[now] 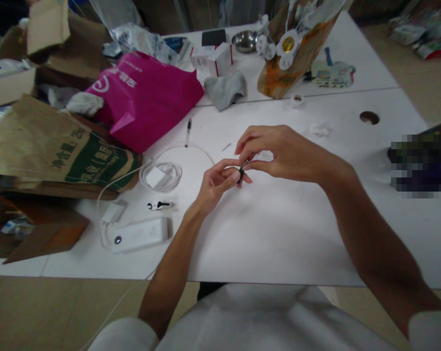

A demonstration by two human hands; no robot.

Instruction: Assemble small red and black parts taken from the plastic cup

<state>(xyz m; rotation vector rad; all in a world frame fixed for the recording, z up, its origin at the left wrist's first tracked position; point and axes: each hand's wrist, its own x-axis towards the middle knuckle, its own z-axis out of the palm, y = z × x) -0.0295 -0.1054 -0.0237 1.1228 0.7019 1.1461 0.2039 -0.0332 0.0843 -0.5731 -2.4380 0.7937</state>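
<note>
Holding a small dark piece above the tabletop, fingers of the left hand clamp it below; those of the right hand, towards two o'clock, pinch its top. Probably light and stiff: grip its edges.

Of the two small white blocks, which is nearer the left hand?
The small white block amid the coiled white cable. The other block lies farther from the left hand, beside the white power bank.
</note>
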